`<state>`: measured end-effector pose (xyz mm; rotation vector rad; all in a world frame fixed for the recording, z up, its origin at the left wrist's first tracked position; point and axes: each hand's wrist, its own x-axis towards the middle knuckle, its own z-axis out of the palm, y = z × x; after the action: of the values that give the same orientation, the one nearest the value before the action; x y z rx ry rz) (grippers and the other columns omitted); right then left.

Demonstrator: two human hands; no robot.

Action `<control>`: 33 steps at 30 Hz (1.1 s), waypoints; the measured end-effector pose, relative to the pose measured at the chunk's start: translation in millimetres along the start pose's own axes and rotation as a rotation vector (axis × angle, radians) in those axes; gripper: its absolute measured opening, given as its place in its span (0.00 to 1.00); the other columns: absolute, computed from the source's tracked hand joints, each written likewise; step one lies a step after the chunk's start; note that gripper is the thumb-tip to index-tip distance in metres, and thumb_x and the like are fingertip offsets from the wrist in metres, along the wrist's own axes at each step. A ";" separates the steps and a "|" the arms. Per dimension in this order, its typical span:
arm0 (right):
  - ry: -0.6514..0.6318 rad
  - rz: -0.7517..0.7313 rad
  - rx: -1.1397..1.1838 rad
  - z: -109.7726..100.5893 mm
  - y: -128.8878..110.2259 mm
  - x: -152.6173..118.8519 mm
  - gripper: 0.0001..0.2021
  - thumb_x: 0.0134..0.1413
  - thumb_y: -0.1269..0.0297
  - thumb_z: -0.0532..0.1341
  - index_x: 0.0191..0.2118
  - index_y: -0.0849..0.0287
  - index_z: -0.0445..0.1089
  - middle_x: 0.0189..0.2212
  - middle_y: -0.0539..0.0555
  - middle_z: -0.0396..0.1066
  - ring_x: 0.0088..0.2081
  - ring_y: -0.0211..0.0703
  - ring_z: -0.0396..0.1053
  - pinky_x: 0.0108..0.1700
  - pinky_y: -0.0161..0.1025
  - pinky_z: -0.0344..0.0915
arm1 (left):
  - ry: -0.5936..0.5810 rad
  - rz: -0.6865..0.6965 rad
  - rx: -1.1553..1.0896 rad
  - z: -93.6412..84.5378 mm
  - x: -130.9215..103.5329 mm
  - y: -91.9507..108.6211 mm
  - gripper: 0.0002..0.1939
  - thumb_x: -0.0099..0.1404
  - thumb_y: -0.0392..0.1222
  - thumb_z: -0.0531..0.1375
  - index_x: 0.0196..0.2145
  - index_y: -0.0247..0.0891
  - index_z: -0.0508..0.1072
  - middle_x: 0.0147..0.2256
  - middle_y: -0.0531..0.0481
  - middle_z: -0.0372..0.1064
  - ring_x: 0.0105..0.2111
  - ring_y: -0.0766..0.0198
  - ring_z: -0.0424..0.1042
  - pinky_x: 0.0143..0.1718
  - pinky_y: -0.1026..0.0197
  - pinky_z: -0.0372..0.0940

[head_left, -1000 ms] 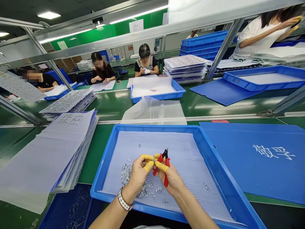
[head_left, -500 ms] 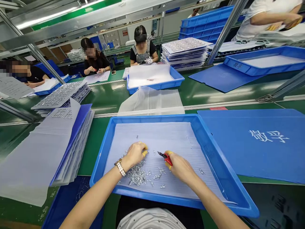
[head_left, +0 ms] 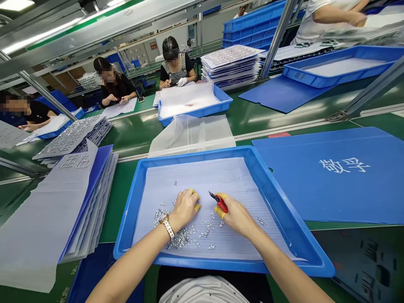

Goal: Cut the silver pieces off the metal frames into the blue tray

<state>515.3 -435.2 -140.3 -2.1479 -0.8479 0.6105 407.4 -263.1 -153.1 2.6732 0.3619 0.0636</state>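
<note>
Over blue tray (head_left: 195,157), cutters (head_left: 222,204) jut from right hand (head_left: 237,216).

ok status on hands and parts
Right hand holds red-handled cutters. Left hand over white sheet, grasp unclear. Small metal parts loose in blue tray; left hand blocks some view.

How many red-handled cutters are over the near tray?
1 visible: the cutters, in the right hand over the near tray. Any under the left hand would be hidden.

yellow, red, blue

fingers (head_left: 197,207) tipped in yellow, red-and-black cutters (head_left: 221,205), silver pieces (head_left: 180,240) on a pale, finely lined sheet (head_left: 214,172). the tray (head_left: 131,210) is bright blue, the desk (head_left: 110,219) green, the board (head_left: 356,193) blue with white characters (head_left: 344,166).
</note>
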 end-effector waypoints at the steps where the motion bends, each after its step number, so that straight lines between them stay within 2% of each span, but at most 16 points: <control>1: 0.008 -0.007 0.031 0.1 -0.4 -0.3 0.15 0.47 0.68 0.59 0.44 0.57 0.71 0.28 0.52 0.73 0.33 0.48 0.70 0.37 0.40 0.60 | 0.006 0.005 -0.025 -0.9 -1.4 -0.6 0.04 0.59 0.33 0.61 0.33 0.38 0.72 0.37 0.45 0.69 0.41 0.56 0.68 0.46 0.53 0.61; 4: 0.032 -0.032 0.133 1.7 -4.0 -3.4 0.15 0.45 0.67 0.61 0.42 0.55 0.71 0.29 0.51 0.74 0.33 0.48 0.70 0.38 0.42 0.61 | 0.038 0.006 -0.127 -6.0 -4.7 0.2 0.05 0.60 0.30 0.58 0.32 0.38 0.72 0.33 0.48 0.70 0.35 0.60 0.69 0.41 0.57 0.62; 9: 0.125 -0.060 0.347 10.8 -19.8 -9.9 0.18 0.44 0.65 0.62 0.45 0.52 0.70 0.38 0.51 0.76 0.36 0.46 0.71 0.41 0.43 0.65 | 0.124 -0.012 -0.314 -24.4 -14.0 15.9 0.04 0.63 0.36 0.57 0.36 0.36 0.71 0.31 0.49 0.72 0.25 0.67 0.64 0.29 0.64 0.62; 13: 0.183 -0.020 0.661 18.8 -34.7 -12.3 0.17 0.43 0.64 0.65 0.43 0.52 0.71 0.34 0.51 0.75 0.34 0.45 0.70 0.41 0.45 0.65 | 0.196 0.006 -0.442 -40.9 -25.7 31.9 0.14 0.63 0.37 0.59 0.47 0.38 0.68 0.32 0.50 0.73 0.25 0.67 0.63 0.30 0.63 0.62; 17: 0.103 -0.014 0.844 23.8 -43.6 -12.4 0.15 0.44 0.61 0.67 0.41 0.53 0.72 0.31 0.50 0.73 0.34 0.45 0.69 0.41 0.44 0.63 | 0.269 0.028 -0.421 -49.2 -35.6 36.5 0.19 0.63 0.39 0.59 0.52 0.40 0.66 0.32 0.49 0.72 0.28 0.64 0.63 0.34 0.60 0.62; 25: 0.013 0.108 1.219 39.6 -49.1 -9.5 0.19 0.39 0.58 0.73 0.39 0.56 0.73 0.26 0.48 0.69 0.27 0.39 0.64 0.32 0.39 0.60 | 0.387 0.088 -0.395 -37.1 -42.0 31.4 0.18 0.65 0.38 0.57 0.53 0.41 0.64 0.34 0.48 0.71 0.31 0.61 0.64 0.37 0.58 0.64; 30: -0.061 0.183 1.421 43.7 -56.1 -12.5 0.21 0.37 0.60 0.74 0.40 0.55 0.73 0.33 0.53 0.74 0.36 0.47 0.70 0.38 0.42 0.63 | 0.454 0.079 -0.401 -30.4 -41.9 32.5 0.17 0.65 0.36 0.57 0.52 0.40 0.65 0.35 0.47 0.70 0.33 0.60 0.64 0.39 0.56 0.63; 33: -0.083 0.208 1.479 46.0 -57.6 -13.4 0.21 0.36 0.60 0.74 0.40 0.54 0.73 0.35 0.53 0.76 0.40 0.50 0.71 0.42 0.44 0.65 | 0.451 0.063 -0.415 -31.7 -40.8 33.5 0.17 0.65 0.36 0.57 0.51 0.39 0.65 0.35 0.47 0.70 0.33 0.60 0.64 0.39 0.56 0.63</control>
<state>455.1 -394.3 -122.1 -0.8335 -0.0366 0.9931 372.9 -289.7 -109.5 2.2377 0.3556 0.6905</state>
